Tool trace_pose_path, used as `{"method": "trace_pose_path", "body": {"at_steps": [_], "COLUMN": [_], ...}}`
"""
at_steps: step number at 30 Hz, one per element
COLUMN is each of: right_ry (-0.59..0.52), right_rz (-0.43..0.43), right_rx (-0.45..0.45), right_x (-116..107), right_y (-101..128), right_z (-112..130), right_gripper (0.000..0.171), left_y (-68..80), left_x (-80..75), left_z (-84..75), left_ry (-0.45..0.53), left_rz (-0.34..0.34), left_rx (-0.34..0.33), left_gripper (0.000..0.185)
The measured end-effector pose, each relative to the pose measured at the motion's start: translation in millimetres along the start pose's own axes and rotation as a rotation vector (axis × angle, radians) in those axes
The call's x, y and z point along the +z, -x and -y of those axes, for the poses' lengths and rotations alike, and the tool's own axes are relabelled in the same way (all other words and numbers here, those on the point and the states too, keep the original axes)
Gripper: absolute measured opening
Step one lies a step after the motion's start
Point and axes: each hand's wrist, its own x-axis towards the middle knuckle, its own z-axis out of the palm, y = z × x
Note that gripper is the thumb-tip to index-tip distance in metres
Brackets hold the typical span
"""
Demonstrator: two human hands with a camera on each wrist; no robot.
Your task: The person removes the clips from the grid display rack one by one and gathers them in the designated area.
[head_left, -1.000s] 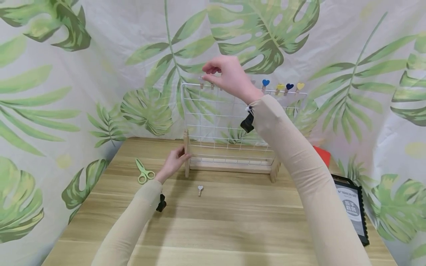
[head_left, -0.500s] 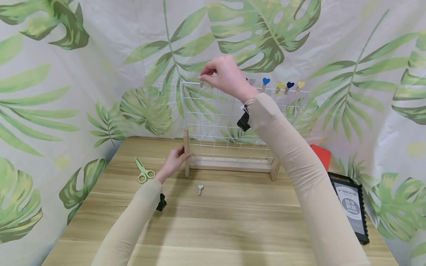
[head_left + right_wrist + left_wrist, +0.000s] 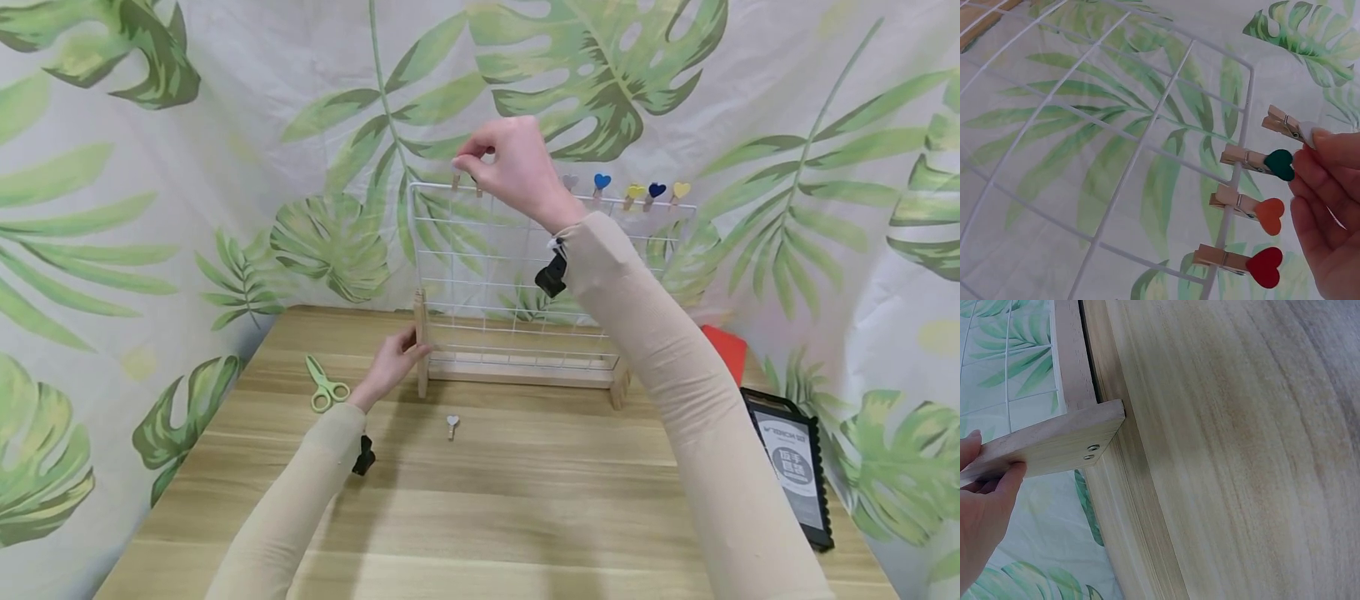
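In the right wrist view my right hand (image 3: 1335,181) pinches a small wooden clothespin (image 3: 1282,122) by its pale heart. The pin's jaws show just beyond the top wire of a white wire grid rack (image 3: 480,250). Beside it, pins with a dark green heart (image 3: 1279,164), an orange heart (image 3: 1270,215) and a red heart (image 3: 1264,267) are clipped on that wire. My left hand (image 3: 392,364) grips the rack's left wooden upright (image 3: 1054,447), thumb on one face and a fingertip on the other. Another pale-heart clothespin (image 3: 452,427) lies on the table before the rack.
Toward the right of the top wire stand several more heart pins, among them a blue one (image 3: 602,181) and a dark blue one (image 3: 657,191). Green scissors (image 3: 326,387) lie at the left. A black case (image 3: 791,467) and a red object (image 3: 726,352) are at the right.
My right hand has shifted slightly along the top wire and risen a little; the pinched clothespin now sits higher, lifted off the wire. My left hand has stayed on the upright.
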Motion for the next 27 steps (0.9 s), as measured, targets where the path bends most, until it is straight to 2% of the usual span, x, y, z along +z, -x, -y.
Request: {"method": "trace_pose_path", "body": {"at_steps": [12,20,24,27], "right_ry": [-0.065,-0.085,-0.085,-0.095], "right_rz": [-0.018,-0.082,-0.064,-0.018], "right_rx": [-0.040,-0.078,-0.097,-0.098], "right_x": [-4,-7,-3,8], "right_y": [29,41,56,71], "right_z": [2,-1,-2,-5], "right_gripper": [0.014,0.013,0.014,0.014], "left_y": [0.1,15.6,17.2,16.7], "left_x": [-0.6,-3.1,-3.2,-3.0], "left_z": [-2.3,-36.4,-39.7,-40.6], "left_ry": [-0.010,-0.019,-0.015,-0.009], "left_rz": [-0.003,0.020,0.021,0.020], "left_rx": [-0.015,-0.013,-0.019,-0.017], "left_gripper": [0.053,0.054,0.054,0.054]}}
